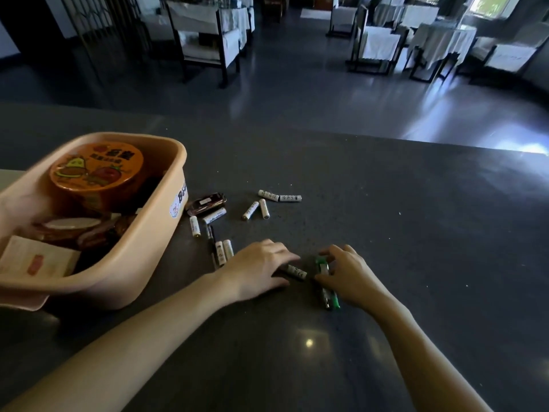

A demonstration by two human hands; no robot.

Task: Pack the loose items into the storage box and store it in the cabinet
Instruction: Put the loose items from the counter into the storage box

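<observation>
Battery (296, 272), CE-marked, beside green lighter (322, 265)

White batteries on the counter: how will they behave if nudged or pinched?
Likely to roll if nudged: the batteries are smooth cylinders lying on their sides on a flat, glossy counter. Probably rigid and dense for their size, so a pinch should hold. Sleeves look slick; they may slip from a light grip.

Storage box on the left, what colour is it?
The storage box is peach-pink, with a small sticker on its end wall; the head view shows it best.
</observation>
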